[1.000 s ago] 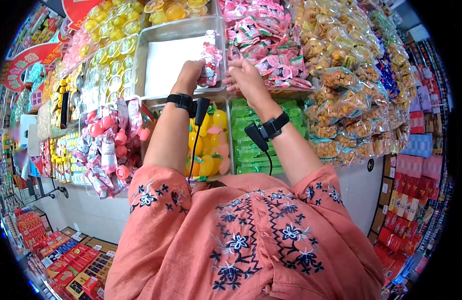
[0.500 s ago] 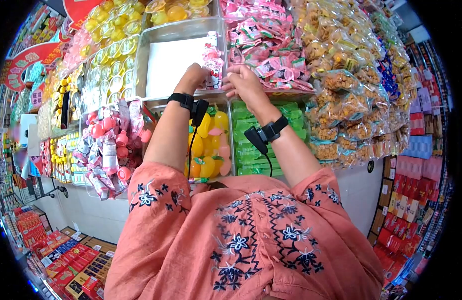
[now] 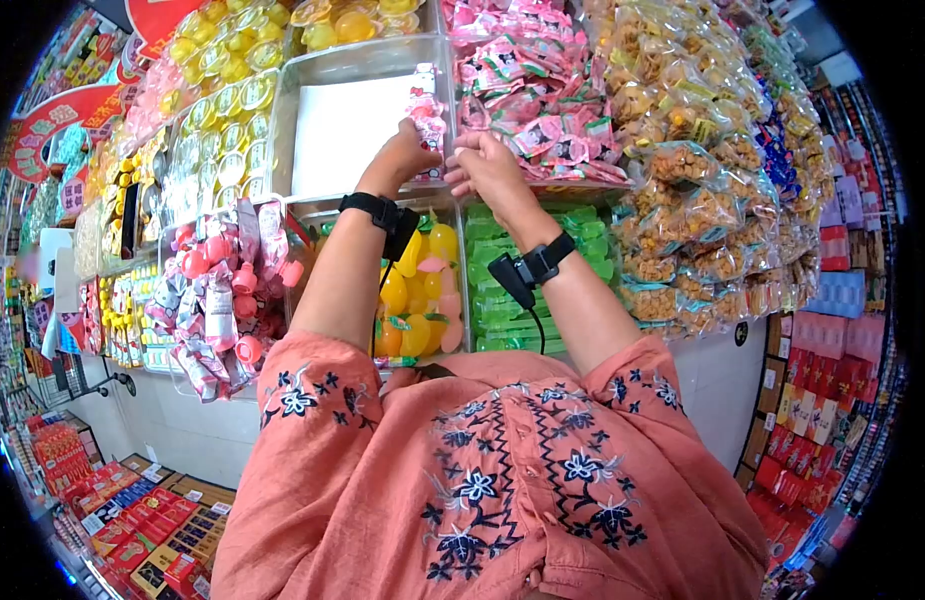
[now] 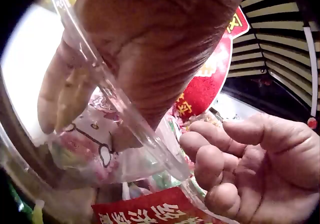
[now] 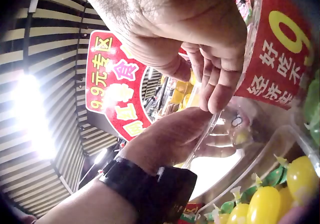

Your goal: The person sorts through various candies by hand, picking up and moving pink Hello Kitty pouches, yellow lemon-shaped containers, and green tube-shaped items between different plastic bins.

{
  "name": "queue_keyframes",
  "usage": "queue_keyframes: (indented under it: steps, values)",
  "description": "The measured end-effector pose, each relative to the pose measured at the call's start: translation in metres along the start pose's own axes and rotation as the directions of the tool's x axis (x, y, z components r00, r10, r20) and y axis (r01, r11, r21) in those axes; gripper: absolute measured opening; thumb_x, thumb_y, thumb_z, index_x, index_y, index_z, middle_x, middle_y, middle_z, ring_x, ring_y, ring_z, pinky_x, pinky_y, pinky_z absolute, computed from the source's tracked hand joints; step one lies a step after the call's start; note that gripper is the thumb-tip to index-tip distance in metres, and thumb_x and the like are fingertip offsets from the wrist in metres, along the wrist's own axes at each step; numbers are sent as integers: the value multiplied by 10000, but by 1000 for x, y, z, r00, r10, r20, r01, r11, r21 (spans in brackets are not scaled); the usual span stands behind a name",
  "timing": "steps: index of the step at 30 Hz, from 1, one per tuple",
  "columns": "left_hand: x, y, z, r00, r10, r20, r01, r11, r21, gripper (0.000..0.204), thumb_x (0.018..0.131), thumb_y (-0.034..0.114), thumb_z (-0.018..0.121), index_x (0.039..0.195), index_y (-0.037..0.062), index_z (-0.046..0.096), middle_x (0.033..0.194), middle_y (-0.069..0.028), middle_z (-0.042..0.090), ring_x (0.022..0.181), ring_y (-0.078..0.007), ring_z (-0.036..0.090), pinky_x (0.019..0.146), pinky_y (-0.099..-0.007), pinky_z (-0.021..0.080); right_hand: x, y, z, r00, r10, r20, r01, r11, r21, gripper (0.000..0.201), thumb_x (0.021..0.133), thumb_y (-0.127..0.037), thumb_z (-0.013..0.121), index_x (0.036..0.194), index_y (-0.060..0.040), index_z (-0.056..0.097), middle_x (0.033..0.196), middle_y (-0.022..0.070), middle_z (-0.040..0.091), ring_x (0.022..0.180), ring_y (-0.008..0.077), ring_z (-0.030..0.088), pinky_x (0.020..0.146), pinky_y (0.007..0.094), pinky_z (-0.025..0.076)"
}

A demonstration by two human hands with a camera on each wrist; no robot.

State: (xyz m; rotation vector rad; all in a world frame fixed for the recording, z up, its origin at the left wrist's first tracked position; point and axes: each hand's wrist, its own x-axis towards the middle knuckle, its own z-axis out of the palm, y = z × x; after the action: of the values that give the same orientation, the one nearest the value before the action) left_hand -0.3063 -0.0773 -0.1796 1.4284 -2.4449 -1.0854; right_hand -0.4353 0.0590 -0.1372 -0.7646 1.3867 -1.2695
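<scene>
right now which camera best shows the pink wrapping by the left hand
The head view: it shows the pink wrapping from above, partly behind the left hand. The left wrist view shows a close part through the clear bin; the right wrist view, a small piece.

The right hand [image 5: 195, 38] hangs beside a red sign [image 5: 278, 48].

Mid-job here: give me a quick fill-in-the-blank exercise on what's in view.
1. The hand inside the clear bin, at the pink-and-white packet, is the person's ____ one.
2. The sheet in that bin is ____.
3. The packets directly right of the yellow pouches are ____.
4. Both wristbands are ____.

Missing words: left; white; green; black.
</scene>
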Motion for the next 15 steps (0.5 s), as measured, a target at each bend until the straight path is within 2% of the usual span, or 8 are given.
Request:
queue_keyframes:
  steps: [3, 6, 9, 12, 15]
  values:
    - [5, -5, 3, 1000, -28, -5, 28, 997, -77, 801, 726, 295, 785, 1270, -144, 393, 1088, -325, 654, 1013, -418, 668, 843, -404, 545, -1, 0, -1, 1000, 1, -3, -1, 1000, 14, 310, 938, -148, 536, 1185, 36, 505, 997, 141, 635, 804, 195, 660, 632, 293, 566]
    - [5, -9, 4, 995, -82, -51, 70, 977, -201, 757, 751, 280, 757, 1277, -131, 400, 1035, -280, 676, 949, -379, 690, 789, -406, 561, -2, 1, -1, 1000, 1, -5, -1, 1000, 25, 313, 938, -146, 536, 1187, 41, 501, 996, 143, 634, 800, 198, 659, 633, 297, 568]
    - [1, -4, -11, 969, -202, 143, 242, 896, -372, 842, 777, 246, 763, 1447, -7, 321, 1107, -196, 649, 931, -272, 674, 712, -399, 593, -1, 1, -1, 1000, 7, -4, -7, 1000, 25, 319, 938, -143, 537, 1192, 44, 493, 991, 144, 631, 793, 202, 659, 633, 299, 570]
    - [-12, -2, -23, 970, -175, 168, 240, 805, -543, 782, 816, 211, 713, 1469, 38, 318, 1091, -149, 642, 922, -245, 661, 744, -375, 588, 0, 2, -2, 1000, 9, -5, -9, 999, 33, 324, 936, -140, 540, 1195, 48, 487, 987, 143, 627, 788, 203, 658, 634, 300, 572]
    - [-22, -3, -31, 981, -52, 187, 169, 704, -690, 722, 850, 168, 664, 1477, 50, 324, 1075, -119, 630, 931, -226, 652, 769, -373, 580, -1, 1, -3, 1000, 18, -7, -18, 999, 42, 327, 933, -135, 541, 1193, 54, 484, 987, 144, 624, 784, 202, 659, 636, 300, 574]
